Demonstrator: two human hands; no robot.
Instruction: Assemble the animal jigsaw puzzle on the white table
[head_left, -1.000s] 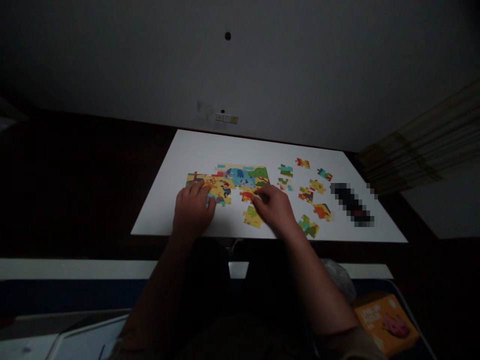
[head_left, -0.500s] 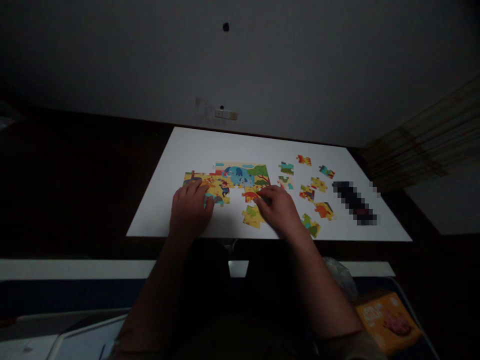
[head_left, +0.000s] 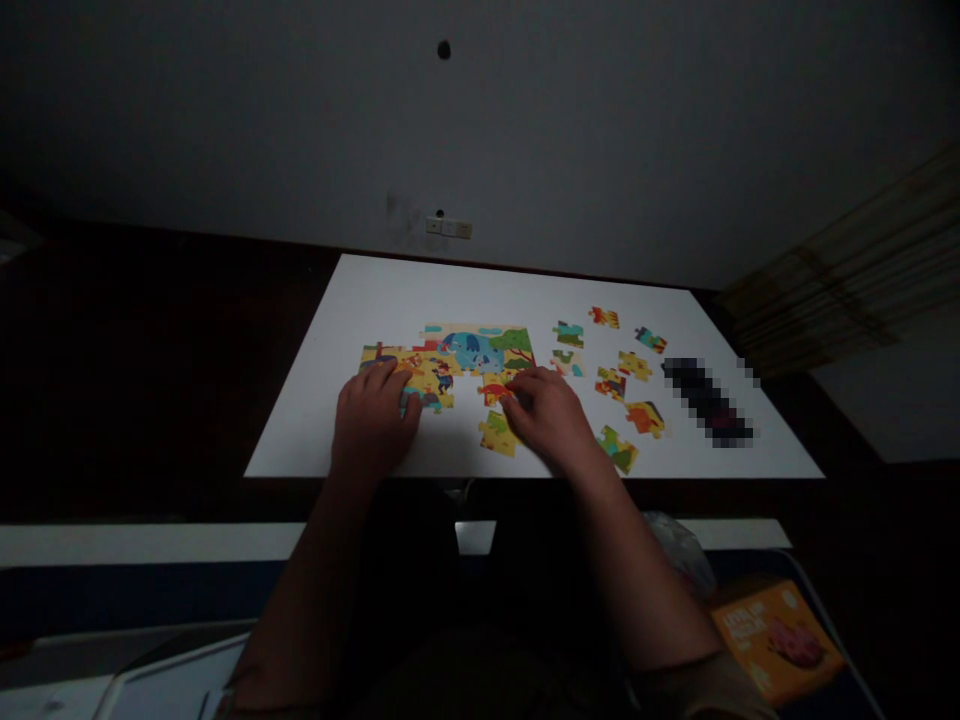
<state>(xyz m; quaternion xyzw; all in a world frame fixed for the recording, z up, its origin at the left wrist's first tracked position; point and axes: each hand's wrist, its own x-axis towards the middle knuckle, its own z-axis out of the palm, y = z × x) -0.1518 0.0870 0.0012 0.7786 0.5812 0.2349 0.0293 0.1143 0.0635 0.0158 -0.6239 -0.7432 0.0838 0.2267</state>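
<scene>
A partly assembled colourful jigsaw puzzle (head_left: 465,355) lies on a white table (head_left: 390,290). My left hand (head_left: 371,425) rests flat on the puzzle's lower left part, fingers stretched over the pieces. My right hand (head_left: 551,420) sits at the puzzle's lower right edge, fingertips pressed on a red and yellow piece (head_left: 495,390). A loose yellow-green piece (head_left: 497,434) lies just below those fingers. Several loose pieces (head_left: 626,390) are scattered to the right of my right hand.
A blurred dark object (head_left: 705,402) lies at the table's right side. An orange puzzle box (head_left: 776,640) sits low at the right near my lap. A wall socket (head_left: 448,227) is behind the table. A white board edge (head_left: 157,685) shows at the bottom left.
The view has shifted slightly. Both hands stay on the puzzle, with the right fingertips still working at the red piece; little else has moved.
</scene>
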